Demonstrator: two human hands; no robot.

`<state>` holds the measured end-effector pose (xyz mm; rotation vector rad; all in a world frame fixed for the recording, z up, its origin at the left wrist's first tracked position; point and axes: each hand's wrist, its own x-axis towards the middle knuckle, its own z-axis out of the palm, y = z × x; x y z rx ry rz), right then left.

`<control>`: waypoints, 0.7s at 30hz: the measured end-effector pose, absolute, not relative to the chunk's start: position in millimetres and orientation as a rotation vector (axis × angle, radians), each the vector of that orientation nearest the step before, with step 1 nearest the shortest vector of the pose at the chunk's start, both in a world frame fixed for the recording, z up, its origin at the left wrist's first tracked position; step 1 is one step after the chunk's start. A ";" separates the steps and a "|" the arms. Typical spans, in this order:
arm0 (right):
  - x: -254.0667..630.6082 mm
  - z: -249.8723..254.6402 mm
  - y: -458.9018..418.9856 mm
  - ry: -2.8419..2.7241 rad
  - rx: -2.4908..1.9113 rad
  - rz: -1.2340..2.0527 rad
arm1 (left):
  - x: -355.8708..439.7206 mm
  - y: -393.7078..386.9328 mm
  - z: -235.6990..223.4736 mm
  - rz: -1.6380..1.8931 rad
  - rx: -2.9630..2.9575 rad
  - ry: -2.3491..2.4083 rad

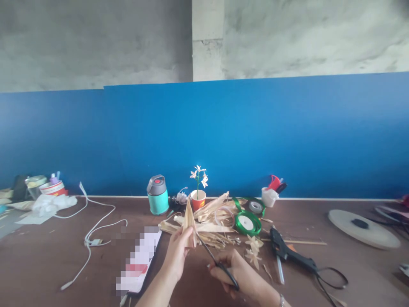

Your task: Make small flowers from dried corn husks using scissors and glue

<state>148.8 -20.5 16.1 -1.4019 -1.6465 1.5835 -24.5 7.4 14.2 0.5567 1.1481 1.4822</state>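
Between the fingers and thumb of my left hand (177,251) a dry, pale corn husk (189,217) stands upright, its pointed end up. My right hand (234,270) grips black-handled scissors (207,250), whose blades reach up and left to the husk's lower right edge. Whether the blades are cutting into it cannot be made out. Behind my hands lies a heap of dry husks (214,228). Star-shaped husk flowers (253,258) rest right of the scissors. A red paper cup (198,200) behind the heap carries a green stem with pale flowers (198,172).
A hot glue gun (289,253) with its cable lies at right, near a thin stick. Green ribbon (247,222) and a tape roll (255,207) sit behind. A turquoise flask (157,199), a blurred-out phone (142,262) and white cables (89,234) are at left; a round turntable (364,230) far right.
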 end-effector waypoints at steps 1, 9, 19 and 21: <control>148.5 17.3 -21.2 -1.647 -1.406 1.580 | -24.4 7.5 13.4 1.463 0.562 1.129; 149.6 12.1 -20.8 -1.668 -1.401 1.524 | -26.0 8.7 9.1 1.418 0.596 1.031; 149.9 19.2 -22.8 -1.671 -1.418 1.506 | -26.7 6.6 13.0 1.411 0.641 1.010; 149.8 20.3 -22.7 -1.672 -1.412 1.506 | -27.1 6.9 12.5 1.405 0.659 1.002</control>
